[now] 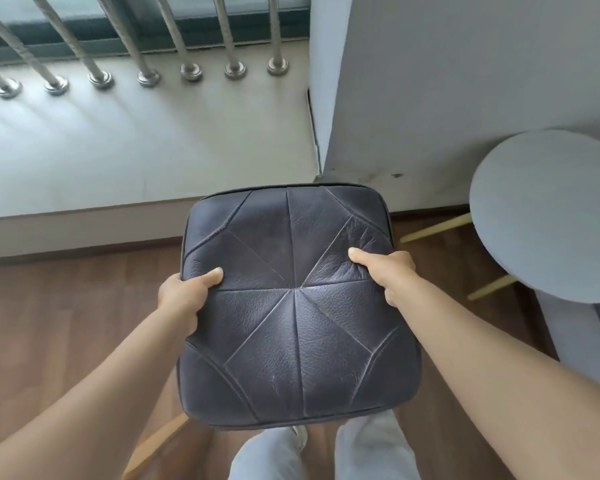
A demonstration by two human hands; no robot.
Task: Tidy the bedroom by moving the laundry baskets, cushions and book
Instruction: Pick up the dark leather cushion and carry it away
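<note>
Both hands, left hand [182, 299] and right hand [390, 271], grip the dark cushion [291, 306] by its sides, thumbs on top, above the wooden floor [66, 306].

Wooden floor [49, 323], barred window [118, 29], grey wall [465, 81].

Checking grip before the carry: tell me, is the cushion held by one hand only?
No, the left hand and right hand grip opposite edges of the cushion.

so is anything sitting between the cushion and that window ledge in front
Nothing visible does. Both hands, left and right, grip the dark leather cushion by its sides above the wood floor. The pale ledge ahead shows bare surface up to the metal bars. The round stool stands off to the right.
</note>
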